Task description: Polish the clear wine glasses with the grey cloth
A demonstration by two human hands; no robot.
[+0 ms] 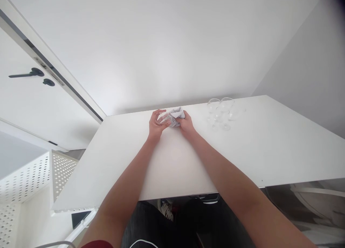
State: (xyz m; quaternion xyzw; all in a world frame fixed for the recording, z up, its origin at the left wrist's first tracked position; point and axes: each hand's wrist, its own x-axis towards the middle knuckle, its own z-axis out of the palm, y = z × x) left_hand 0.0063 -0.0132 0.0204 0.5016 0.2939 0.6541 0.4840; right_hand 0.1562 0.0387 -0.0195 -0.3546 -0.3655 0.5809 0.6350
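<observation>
Over the far middle of the white table, my left hand point(155, 125) grips a clear glass point(162, 118) that lies tilted on its side, with its round rim toward the left. My right hand point(186, 123) is closed on a crumpled light grey cloth point(176, 114), pressed against the right end of the glass. The cloth hides part of that end. Both hands are close together, near the wall side of the table.
Several clear stemmed glasses point(227, 105) stand grouped at the back right of the white table point(113, 158). A wall rises behind its far edge. At left are a door with a black handle point(33, 72) and a perforated white panel point(63, 167).
</observation>
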